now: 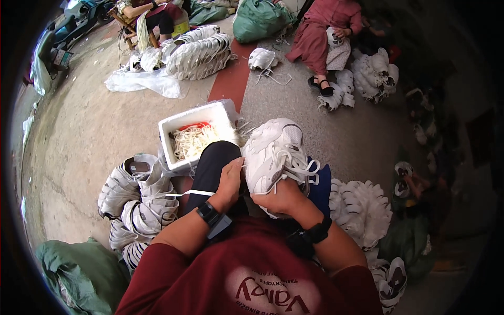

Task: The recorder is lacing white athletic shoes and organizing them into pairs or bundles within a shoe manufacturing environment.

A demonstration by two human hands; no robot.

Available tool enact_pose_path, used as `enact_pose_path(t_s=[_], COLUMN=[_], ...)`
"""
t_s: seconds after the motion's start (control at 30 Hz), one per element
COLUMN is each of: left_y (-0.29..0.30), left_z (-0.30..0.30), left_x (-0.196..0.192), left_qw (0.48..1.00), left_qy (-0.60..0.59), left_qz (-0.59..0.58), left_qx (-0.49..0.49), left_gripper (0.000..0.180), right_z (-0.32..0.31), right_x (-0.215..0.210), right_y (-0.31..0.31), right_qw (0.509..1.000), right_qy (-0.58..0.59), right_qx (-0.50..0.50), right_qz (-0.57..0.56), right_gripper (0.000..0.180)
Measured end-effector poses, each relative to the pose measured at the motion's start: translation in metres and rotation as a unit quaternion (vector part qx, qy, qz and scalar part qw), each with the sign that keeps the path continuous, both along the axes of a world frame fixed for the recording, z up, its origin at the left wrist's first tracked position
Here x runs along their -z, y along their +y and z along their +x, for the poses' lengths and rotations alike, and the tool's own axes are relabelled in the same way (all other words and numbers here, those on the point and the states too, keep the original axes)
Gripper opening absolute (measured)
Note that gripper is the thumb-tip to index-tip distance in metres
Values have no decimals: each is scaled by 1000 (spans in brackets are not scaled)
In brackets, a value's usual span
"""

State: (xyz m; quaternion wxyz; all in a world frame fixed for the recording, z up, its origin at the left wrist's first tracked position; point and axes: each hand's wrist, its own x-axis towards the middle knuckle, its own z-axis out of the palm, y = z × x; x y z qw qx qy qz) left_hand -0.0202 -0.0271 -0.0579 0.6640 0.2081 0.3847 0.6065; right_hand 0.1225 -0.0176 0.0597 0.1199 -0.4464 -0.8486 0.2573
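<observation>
— What is there by way of packages around the seated person?

— One white foam box (195, 137), rectangular and open at the top, stands on the concrete floor (84, 136) just past the person's knee, which is in black cloth. It holds a tangle of white laces (195, 140) with something red behind them. A clear plastic sheet (142, 81) lies further off. I count two green sacks: one green cloth sack (260, 20) at the far end by the person in pink, and one green sack (79, 273) at the near left.

— And the shoes?

— One white lace-up sports shoe (273, 155) is in the hands, over the lap, toe pointing away. It is all white with padded panels, and its loose flat white laces hang off its right side. The rest are too many to count: a heap of white shoe uppers (139, 197) just to the person's left, a second heap (362, 207) to the right, a long stacked row (202, 52) across the floor, and more beside the two other seated people.

— How are the hands?

— The left hand (229, 181) is closed against the shoe's near left edge, fingers curled at it. The right hand (283, 198) cups the shoe from beneath at the heel, gripping it. Each wrist has a black band.
</observation>
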Motion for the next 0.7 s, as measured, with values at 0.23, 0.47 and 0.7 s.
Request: enact_pose_path(t_s=[0.23, 0.47, 0.7], left_y=[1, -7, 21], left_z=[1, -10, 33], left_x=[-15, -116, -155], left_qw=[1000, 844, 771], left_qy=[7, 419, 279], left_qz=[-3, 318, 549], left_qx=[20, -103, 159], left_gripper=[29, 30, 41], right_z=[8, 1, 48], right_x=[6, 17, 47], right_y=[36, 58, 65], right_qw=[997, 975, 958], right_qy=[50, 37, 219], right_qx=[-41, -6, -182], right_qz=[-53, -221, 41], right_gripper=[61, 66, 28])
